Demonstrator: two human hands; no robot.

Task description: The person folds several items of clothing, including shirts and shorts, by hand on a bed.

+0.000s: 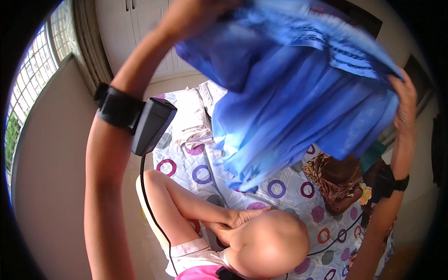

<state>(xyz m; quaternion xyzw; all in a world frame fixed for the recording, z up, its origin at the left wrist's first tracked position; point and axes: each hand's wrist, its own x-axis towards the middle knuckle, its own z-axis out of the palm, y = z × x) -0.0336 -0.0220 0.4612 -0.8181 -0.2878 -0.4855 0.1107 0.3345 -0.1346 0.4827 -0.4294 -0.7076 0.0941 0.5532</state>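
A blue garment (280, 91) with a gathered, lighter-blue band hangs spread in the air above the bed, its upper part blurred. At its right edge, my right hand (406, 94) grips the cloth. My left hand (206, 14) is raised at the garment's upper left; it is blurred and partly cut off by the top of the view, so its fingers cannot be made out. Below the garment lies a bed sheet (203, 174) printed with circles, and my crossed bare legs (189, 206) rest on it.
Folded pale clothes (192, 119) lie at the bed's far left. Brown crumpled cloth (336, 178) lies on the right, with more clothes below. Black cables run from the devices strapped to my forearms (154, 126). A barred window (35, 63), curtain (91, 45) and white cupboard (140, 31) stand beyond.
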